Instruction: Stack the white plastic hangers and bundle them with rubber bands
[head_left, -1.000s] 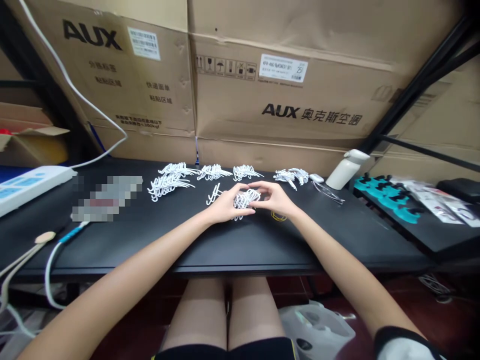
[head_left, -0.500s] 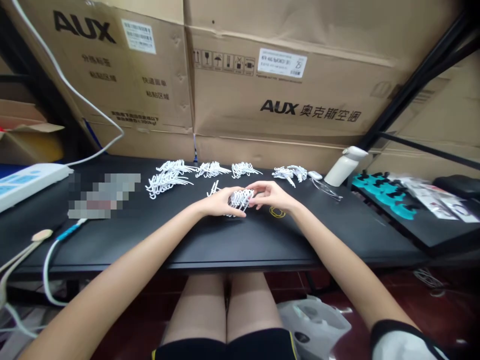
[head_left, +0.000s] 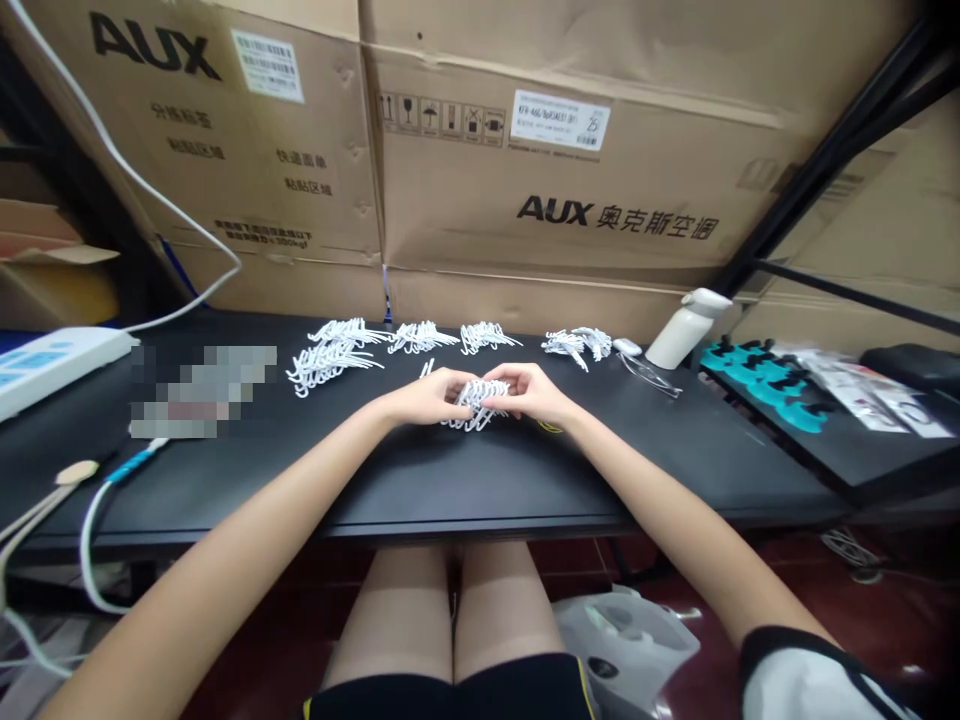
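Note:
A bunch of white hooks (head_left: 480, 408) is held low over the black table, between my two hands. My left hand (head_left: 435, 396) grips it from the left, thumb across the near side. From the right, my right hand (head_left: 529, 392) closes its fingers and thumb on the same bunch. A few white hook ends (head_left: 427, 368) show just behind my left hand. Yellow rubber bands (head_left: 551, 425) lie partly hidden under my right hand.
Bundles of white hooks (head_left: 334, 368) stand along the back of the table (head_left: 480, 490), with another pile (head_left: 576, 344) farther right. A white bottle (head_left: 686, 330), glasses (head_left: 649, 375) and teal items (head_left: 772, 385) are at right. A power strip (head_left: 64, 368) lies left; cardboard boxes (head_left: 555, 240) wall the back.
My right hand has moved left and closer around the bunch, now covering part of the rubber bands. The bunch has turned so its hooked ends point toward me.

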